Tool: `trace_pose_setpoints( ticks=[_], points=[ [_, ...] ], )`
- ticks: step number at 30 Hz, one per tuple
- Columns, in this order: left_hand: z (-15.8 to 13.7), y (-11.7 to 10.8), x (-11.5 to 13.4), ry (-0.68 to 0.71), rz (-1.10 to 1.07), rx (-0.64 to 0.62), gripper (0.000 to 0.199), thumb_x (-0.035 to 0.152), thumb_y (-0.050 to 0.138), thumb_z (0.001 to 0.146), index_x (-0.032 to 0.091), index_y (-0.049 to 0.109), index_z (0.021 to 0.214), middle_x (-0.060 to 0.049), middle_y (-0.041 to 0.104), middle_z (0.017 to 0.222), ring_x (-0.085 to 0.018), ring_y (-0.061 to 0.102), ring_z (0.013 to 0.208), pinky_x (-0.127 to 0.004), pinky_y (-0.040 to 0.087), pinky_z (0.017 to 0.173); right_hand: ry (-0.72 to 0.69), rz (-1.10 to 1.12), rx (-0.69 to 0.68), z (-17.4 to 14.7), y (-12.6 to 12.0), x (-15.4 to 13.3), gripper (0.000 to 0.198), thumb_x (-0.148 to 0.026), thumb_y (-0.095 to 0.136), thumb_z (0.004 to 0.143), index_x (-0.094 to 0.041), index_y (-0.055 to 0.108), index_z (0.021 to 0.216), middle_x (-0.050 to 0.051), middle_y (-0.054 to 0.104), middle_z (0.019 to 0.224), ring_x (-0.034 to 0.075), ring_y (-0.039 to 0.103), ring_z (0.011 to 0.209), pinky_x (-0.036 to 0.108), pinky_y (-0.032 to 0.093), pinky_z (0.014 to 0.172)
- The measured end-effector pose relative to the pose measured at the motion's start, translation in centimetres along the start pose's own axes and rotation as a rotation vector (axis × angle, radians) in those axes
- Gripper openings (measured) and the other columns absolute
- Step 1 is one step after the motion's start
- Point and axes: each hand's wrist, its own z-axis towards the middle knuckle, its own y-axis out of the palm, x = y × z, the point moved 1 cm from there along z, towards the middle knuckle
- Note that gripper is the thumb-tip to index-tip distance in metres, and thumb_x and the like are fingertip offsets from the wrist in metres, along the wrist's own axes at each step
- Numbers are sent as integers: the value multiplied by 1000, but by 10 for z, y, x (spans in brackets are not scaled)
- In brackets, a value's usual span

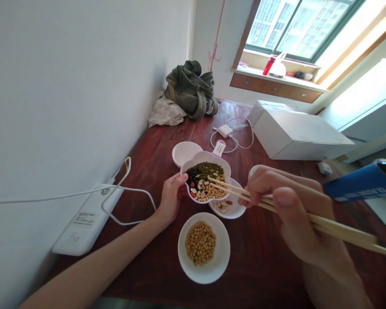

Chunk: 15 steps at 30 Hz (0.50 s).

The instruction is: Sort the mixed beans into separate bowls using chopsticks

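**Chopsticks reach leftward into a flower-shaped bowl**

The flower-shaped bowl (225, 165) of mixed beans lies between the hands, touching the left hand (171, 195), which pinches its left rim, thumb over the edge. The right hand (297, 210), well apart on the right, is closed around the chopsticks (337, 228). Their long axis slants from near right to far left, tips over the beans; whether they nip one is too small to tell. A round white bowl (224, 253) stands nearer.
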Motion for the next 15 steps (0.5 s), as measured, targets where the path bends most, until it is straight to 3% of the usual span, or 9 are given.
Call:
trace_pose_setpoints(
  ticks=[6,15],
  points=[
    [-1,0,0,6,-6,-15,47,55,91,81,14,80,101,-8,83,84,-29,83,83,-37,68,75,22,5,-98,11,26,19,39,-38,44,121,-21,59,89,1,62,81,14,55,70,34,38,65],
    [-2,0,1,-8,-7,-4,46,54,92,80,14,80,101,-8,83,83,-29,83,81,-36,68,72,11,27,-41,12,31,23,42,-35,48,121,-20,59,83,2,63,77,15,58,69,34,38,62]
  ],
)
